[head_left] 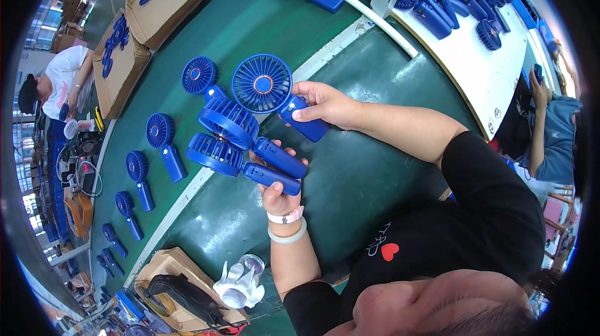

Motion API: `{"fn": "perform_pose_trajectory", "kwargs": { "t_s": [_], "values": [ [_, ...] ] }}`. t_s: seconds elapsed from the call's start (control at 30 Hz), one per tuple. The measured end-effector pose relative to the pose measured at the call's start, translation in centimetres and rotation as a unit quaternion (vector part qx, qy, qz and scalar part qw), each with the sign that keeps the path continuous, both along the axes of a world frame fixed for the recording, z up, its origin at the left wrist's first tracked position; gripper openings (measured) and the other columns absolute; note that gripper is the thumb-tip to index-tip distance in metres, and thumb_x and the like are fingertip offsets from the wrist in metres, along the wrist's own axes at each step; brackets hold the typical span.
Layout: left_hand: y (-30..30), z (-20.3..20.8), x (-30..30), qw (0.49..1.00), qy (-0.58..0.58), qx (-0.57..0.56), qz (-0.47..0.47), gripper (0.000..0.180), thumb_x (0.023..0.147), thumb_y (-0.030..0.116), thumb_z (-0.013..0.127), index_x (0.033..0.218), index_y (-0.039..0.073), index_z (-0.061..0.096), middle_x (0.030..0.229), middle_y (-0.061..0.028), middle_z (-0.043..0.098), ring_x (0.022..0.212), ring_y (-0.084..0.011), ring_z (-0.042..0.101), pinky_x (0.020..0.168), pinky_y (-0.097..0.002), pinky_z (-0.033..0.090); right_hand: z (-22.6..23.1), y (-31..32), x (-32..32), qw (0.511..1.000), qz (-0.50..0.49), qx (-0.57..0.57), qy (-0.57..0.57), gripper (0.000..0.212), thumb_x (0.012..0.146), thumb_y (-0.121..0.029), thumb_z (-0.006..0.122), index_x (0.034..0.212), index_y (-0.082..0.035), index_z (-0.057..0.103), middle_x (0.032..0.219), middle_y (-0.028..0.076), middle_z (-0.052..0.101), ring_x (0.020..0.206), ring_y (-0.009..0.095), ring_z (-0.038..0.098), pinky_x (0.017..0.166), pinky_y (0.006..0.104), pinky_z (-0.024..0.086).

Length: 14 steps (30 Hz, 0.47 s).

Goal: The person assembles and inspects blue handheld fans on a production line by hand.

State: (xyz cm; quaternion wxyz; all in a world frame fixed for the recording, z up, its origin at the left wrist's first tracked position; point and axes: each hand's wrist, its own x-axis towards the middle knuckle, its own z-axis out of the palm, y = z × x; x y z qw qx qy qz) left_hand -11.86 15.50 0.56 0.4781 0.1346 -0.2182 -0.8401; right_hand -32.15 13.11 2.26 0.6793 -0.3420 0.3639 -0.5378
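Note:
My right hand (326, 106) grips a blue handheld fan (306, 120) by its handle, with the round grille facing up and an orange ring at its centre. Below it, my left hand (275, 192) is closed round the handles of two more: an upper blue fan (280, 158) and a lower blue fan (272, 178). Their heads point left, side by side, seen partly edge-on. Just beyond these heads another blue fan (199, 75) lies on the green conveyor belt (250, 30), its handle partly hidden.
Several blue fans (172, 161) lie in a row along the belt. Many more are heaped on a white table (462, 61) at the upper right. Cardboard boxes (169, 11) stand beyond the belt. A white ruffled object (237, 289) and a box with a black pouch (187, 295) sit nearby.

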Motion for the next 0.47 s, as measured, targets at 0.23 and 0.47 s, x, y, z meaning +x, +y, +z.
{"fn": "perform_pose_trajectory", "kwargs": {
  "t_s": [0.23, 0.47],
  "values": [
    [-0.03, 0.30, 0.24, 1.000, -0.002, -0.006, -0.004, 0.079, 0.065, 0.011, 0.069, 0.134, 0.018, 0.031, 0.126, -0.0146, 0.040, 0.109, -0.0301, 0.049, 0.082, -0.0510, 0.049, 0.98, 0.29, 0.48, 1.000, -0.001, -0.006, 0.019, 0.037, 0.081, 0.002, 0.058, 0.116, -0.001, 0.046, 0.102, 0.009, 0.059, 0.093, 0.016, 0.059, 0.086, 0.0296, 0.046],
    [-0.15, 0.20, 0.49, 1.000, -0.018, -0.010, -0.013, 0.081, 0.067, 0.011, 0.069, 0.136, 0.019, 0.027, 0.128, -0.0144, 0.039, 0.113, -0.0299, 0.047, 0.083, -0.0528, 0.049, 0.21, -0.03, 0.47, 0.999, -0.025, 0.027, -0.009, 0.041, 0.081, -0.001, 0.059, 0.119, -0.001, 0.044, 0.104, 0.010, 0.059, 0.096, 0.019, 0.059, 0.088, 0.0310, 0.046]
  ]
}}
